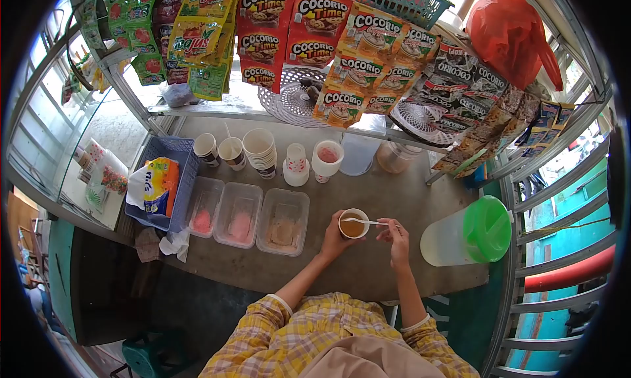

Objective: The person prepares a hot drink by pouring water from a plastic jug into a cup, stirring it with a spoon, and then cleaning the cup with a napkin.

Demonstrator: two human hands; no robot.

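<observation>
The left hand (334,236) wraps a paper cup (353,224) of brown liquid on the counter (368,259). The right hand (396,236), just beside it, pinches a spoon (365,221) whose bowl rests in the cup. A green-lidded pitcher (468,235) stands beyond the right hand; three clear tubs (283,221) lie beyond the left.

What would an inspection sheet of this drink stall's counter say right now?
Surface: grey counter, in use.
Job's things: cup of brown drink, spoon resting in it.
Clutter: three plastic tubs, stacked cups, blue basket, green-lidded jug.
Hands: left hand grips the cup; right hand pinches the spoon handle.
Cables: nothing seen.
Surroundings: hanging sachets, metal railing.
</observation>
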